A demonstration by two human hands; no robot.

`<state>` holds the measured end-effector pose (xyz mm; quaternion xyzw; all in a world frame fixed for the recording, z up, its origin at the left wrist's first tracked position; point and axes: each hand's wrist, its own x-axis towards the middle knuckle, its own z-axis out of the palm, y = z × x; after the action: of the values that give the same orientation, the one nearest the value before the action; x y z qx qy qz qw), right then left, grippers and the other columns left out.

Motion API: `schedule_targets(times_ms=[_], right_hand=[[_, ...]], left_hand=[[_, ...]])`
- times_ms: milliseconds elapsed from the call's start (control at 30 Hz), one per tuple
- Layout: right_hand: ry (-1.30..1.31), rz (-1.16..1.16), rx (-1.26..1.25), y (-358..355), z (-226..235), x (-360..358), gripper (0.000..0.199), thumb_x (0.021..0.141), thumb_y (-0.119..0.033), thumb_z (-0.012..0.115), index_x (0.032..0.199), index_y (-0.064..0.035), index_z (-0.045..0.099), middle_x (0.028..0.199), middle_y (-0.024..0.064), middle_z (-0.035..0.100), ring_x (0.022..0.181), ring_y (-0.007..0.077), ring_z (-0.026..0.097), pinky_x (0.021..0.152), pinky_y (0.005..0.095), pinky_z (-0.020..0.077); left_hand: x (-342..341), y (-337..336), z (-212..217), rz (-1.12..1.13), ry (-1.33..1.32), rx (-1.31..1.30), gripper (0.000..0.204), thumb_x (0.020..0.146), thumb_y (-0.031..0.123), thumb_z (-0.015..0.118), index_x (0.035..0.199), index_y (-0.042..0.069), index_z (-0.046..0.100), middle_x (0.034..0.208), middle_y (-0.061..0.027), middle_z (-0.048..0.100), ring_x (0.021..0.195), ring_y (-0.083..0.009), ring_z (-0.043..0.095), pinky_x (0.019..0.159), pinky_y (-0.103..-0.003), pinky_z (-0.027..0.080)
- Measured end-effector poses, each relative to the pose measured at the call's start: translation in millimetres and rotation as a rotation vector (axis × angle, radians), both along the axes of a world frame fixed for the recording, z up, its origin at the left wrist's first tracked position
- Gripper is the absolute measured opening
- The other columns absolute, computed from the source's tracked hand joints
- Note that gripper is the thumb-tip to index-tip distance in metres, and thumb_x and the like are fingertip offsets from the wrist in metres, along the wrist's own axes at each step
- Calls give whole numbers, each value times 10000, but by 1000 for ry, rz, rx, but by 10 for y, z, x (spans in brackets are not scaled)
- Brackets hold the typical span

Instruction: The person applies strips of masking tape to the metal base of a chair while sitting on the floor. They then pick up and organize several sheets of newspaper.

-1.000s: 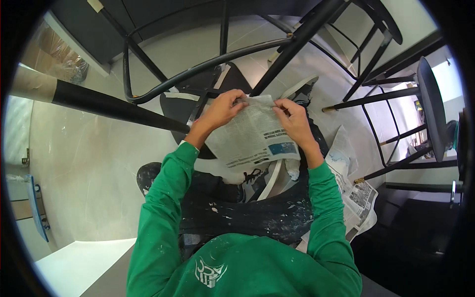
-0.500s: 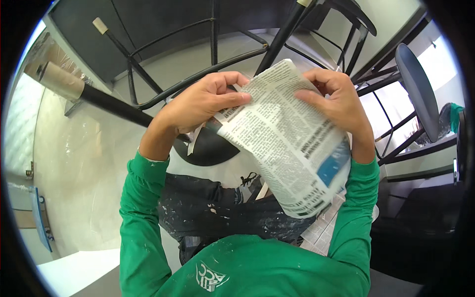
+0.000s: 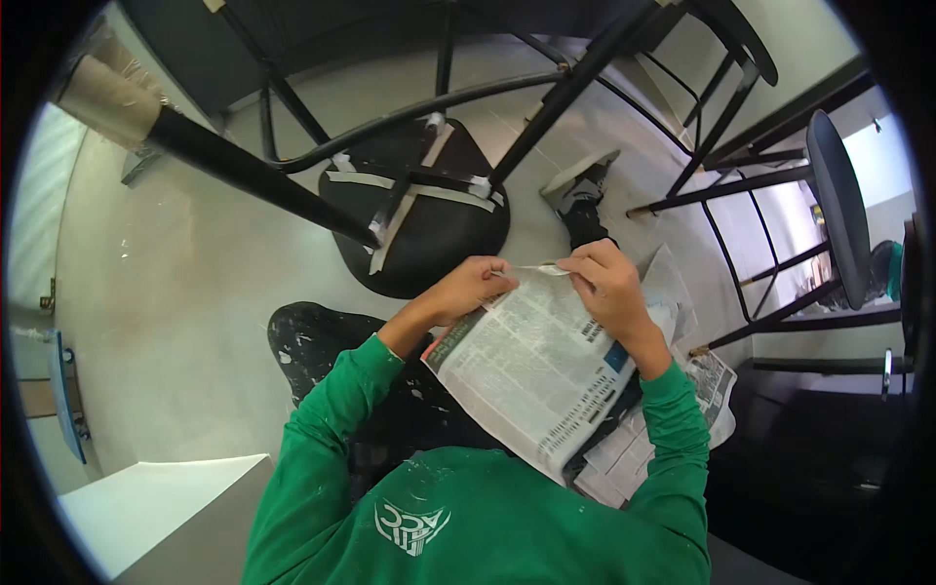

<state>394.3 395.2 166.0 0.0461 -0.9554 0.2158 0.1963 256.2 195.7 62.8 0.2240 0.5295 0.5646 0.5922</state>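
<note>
A sheet of newspaper (image 3: 531, 361) hangs over my lap, held along its top edge by both hands. My left hand (image 3: 472, 290) pinches the top left part between thumb and fingers. Close beside it, my right hand (image 3: 606, 288) grips the same edge farther right, fingers bent over it. Beyond my hands an upturned black stool (image 3: 429, 244) rests seat-down on the floor. Strips of pale masking tape (image 3: 448, 195) run across the underside of its seat and around the leg bases.
More newspaper sheets (image 3: 624, 448) lie by my right leg. One upturned stool leg (image 3: 244, 185) with a wrapped tip juts toward the upper left. Other dark stools (image 3: 838, 210) stand at the right. A white panel (image 3: 161, 512) is at the lower left.
Both hands have come down toward my lap with the newspaper and closer together on its top edge. The taped underside of the stool now shows. My view has shifted, and one foot appears farther out.
</note>
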Motion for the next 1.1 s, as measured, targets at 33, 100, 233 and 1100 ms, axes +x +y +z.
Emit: schedule_targets(times_ms=[33, 100, 233, 1100], right_hand=[[-10, -10, 2, -25, -29, 18, 201, 750, 44, 762, 924, -56, 750, 888, 61, 665, 826, 247, 649, 719, 352, 529], [89, 8, 3, -62, -85, 65, 214, 731, 47, 766, 921, -50, 750, 883, 57, 665, 808, 243, 642, 703, 349, 526], [137, 16, 21, -57, -219, 123, 256, 690, 59, 759, 914, -63, 758, 883, 45, 666, 798, 238, 633, 693, 358, 523], [24, 8, -575, 147, -417, 280, 324, 821, -2, 713, 1141, -53, 706, 1082, 117, 690, 1030, 217, 658, 904, 353, 545]], left_hand=[[11, -9, -17, 59, -16, 50, 137, 1011, 139, 635, 1061, 14, 661, 896, 3, 680, 746, -53, 629, 662, -222, 516], [32, -20, -54, 110, -44, 100, 129, 1015, 131, 626, 1056, 12, 657, 888, 3, 678, 736, -52, 628, 656, -218, 517], [-41, -43, -14, 107, -45, 130, 134, 1032, 112, 594, 1072, -2, 652, 925, -11, 689, 780, -57, 642, 698, -216, 531], [-185, 54, 303, 46, 227, 51, 230, 960, 176, 730, 1077, -21, 736, 870, -23, 736, 746, -53, 648, 680, -203, 504]])
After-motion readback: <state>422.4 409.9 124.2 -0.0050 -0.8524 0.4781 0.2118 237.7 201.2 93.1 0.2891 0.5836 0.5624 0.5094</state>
